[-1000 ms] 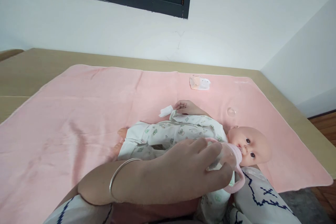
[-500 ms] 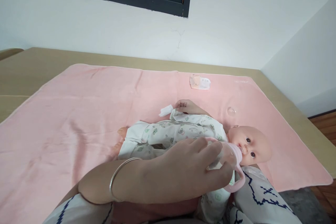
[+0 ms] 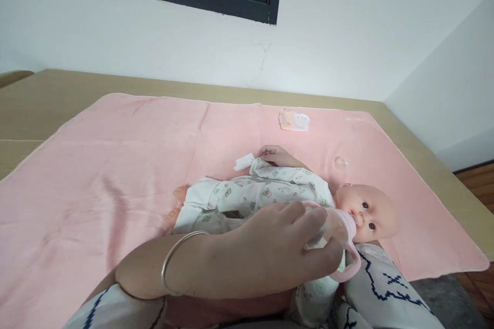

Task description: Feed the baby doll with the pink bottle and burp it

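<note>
A bald baby doll (image 3: 370,211) in white printed clothes lies on its back across my lap, head to the right. My left hand (image 3: 281,252), with a silver bangle at the wrist, is closed round a baby bottle (image 3: 335,226) with a pink collar and handles. The bottle lies tilted along the doll's chest, its teat at the doll's mouth. My right arm passes beneath the doll's neck. On the far side, my right hand (image 3: 272,154) curls at the end of the doll's sleeve. A white strip of cloth or tissue (image 3: 244,162) touches its fingertips.
A pink mat (image 3: 154,139) covers much of the wooden table (image 3: 77,82). On it lie a small clear packet (image 3: 294,120) at the back and a transparent cap (image 3: 340,163) near the doll's head. Behind are a white wall and a dark window frame (image 3: 266,13).
</note>
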Action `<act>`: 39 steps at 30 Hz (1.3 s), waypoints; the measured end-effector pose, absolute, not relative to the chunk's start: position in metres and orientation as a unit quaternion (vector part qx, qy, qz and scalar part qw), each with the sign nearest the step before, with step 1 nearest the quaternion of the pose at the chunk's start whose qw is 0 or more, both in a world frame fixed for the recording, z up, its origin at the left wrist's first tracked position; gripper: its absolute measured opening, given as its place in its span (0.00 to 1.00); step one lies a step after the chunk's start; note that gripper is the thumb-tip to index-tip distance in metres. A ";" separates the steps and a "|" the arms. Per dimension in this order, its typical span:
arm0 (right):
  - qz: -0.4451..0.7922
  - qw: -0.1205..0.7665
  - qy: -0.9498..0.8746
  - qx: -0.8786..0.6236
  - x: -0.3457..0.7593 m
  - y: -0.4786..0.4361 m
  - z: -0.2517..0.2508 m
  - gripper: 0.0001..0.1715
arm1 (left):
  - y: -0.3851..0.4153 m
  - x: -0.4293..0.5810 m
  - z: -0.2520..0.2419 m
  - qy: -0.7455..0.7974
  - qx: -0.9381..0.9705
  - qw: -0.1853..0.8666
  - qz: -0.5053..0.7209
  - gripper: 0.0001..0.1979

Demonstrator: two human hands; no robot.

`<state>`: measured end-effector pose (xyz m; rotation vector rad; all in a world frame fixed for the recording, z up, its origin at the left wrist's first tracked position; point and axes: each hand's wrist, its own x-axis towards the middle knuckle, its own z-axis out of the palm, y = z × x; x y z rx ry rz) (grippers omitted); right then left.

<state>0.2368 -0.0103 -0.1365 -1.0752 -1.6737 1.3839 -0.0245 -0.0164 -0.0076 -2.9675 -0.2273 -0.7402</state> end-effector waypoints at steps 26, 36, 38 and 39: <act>0.502 0.424 -0.624 -0.422 0.244 -0.015 -0.175 0.41 | -0.016 -0.026 -0.006 -0.065 -0.968 0.028 -0.242 0.18; 0.516 0.404 -0.627 -0.420 0.243 -0.015 -0.167 0.31 | -0.016 -0.026 -0.006 -0.059 -0.968 0.032 -0.241 0.21; 0.522 0.396 -0.629 -0.418 0.242 -0.015 -0.166 0.31 | -0.017 -0.026 -0.006 -0.061 -0.966 0.033 -0.248 0.21; 0.525 0.392 -0.630 -0.417 0.242 -0.015 -0.165 0.32 | -0.017 -0.026 -0.006 -0.063 -0.966 0.033 -0.249 0.21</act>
